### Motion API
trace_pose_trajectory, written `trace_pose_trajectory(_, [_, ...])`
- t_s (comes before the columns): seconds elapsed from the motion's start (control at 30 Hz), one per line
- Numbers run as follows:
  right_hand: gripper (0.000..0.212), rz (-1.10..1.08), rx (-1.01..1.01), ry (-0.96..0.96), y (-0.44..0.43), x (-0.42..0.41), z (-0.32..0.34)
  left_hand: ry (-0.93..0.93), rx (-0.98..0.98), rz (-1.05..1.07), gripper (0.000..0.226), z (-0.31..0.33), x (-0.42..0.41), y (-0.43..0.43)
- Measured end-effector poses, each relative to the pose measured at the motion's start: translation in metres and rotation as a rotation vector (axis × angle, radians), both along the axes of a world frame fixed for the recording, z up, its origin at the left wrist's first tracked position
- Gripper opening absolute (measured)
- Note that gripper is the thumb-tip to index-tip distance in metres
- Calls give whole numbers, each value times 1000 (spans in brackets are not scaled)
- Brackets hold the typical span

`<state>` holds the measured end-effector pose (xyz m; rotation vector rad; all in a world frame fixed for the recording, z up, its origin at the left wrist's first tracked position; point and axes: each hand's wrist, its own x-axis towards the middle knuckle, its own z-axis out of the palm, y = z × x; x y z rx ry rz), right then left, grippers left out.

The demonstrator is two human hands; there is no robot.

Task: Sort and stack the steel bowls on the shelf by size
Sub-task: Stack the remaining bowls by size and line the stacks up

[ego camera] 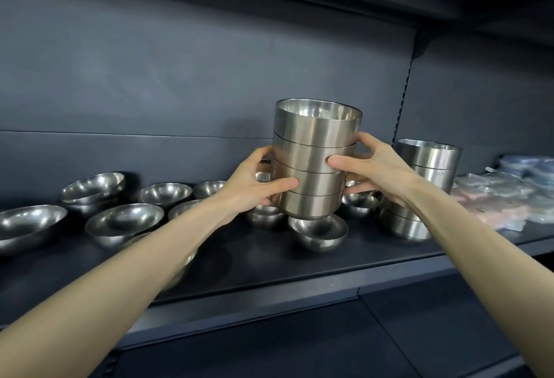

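Left hand (257,186) and right hand (374,168) grip the bowl stack (314,153) above the shelf (269,260); next, likely a level landing beside the pile (425,168) at three o'clock.

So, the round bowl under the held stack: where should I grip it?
Probably by the near rim of the bowl, thumb inside, coming from the front: it sits upright and open, its round wall gives no flat hold, and the stack hangs just above.

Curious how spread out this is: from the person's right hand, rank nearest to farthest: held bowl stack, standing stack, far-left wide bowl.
1. The held bowl stack: gripped by the right hand.
2. The standing stack: just to its right, on the shelf.
3. The far-left wide bowl: at the shelf's opposite end.
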<state>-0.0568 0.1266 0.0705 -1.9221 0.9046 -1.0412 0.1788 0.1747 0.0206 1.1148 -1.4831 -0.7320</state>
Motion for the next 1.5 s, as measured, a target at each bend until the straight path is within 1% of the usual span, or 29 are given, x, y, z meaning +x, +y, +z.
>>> trace_pose_trajectory(0.1, [101,-21,-5,-7,-23,-5,3,-29,-6,-7,75,5,-4,-25])
trace_pose_trajectory(0.23, [106,-43,-17,-16,-55,-7,5,-23,-13,-56,70,9,-3,-63])
trace_pose_trajectory(0.37, [106,-59,-20,-27,-88,-3,9,-30,-24,-82,72,15,2,-102])
trace_pose_trajectory(0.53, [109,-93,-30,-42,-119,5,12,-31,-37,-132,68,23,11,-141])
trace_pose_trajectory(0.7, [103,-102,-17,-50,-141,14,13,-29,-21,-134,86,24,19,-164])
trace_pose_trajectory(0.83, [98,-81,-3,-48,-154,20,11,-10,-21,-133,81,22,25,-174])
trace_pose_trajectory(0.97, [99,-62,-6,-41,-162,23,12,3,-19,-112,74,20,25,-179])
trace_pose_trajectory(1.17, [98,-9,9,-55,-171,35,8,-5,-21,-49,81,17,34,-176])
trace_pose_trajectory(1.37, [109,52,43,-84,-183,68,-5,12,7,40,83,7,62,-168])
trace_pose_trajectory(1.5, [100,77,60,-92,-192,85,-10,42,25,63,77,2,77,-166])
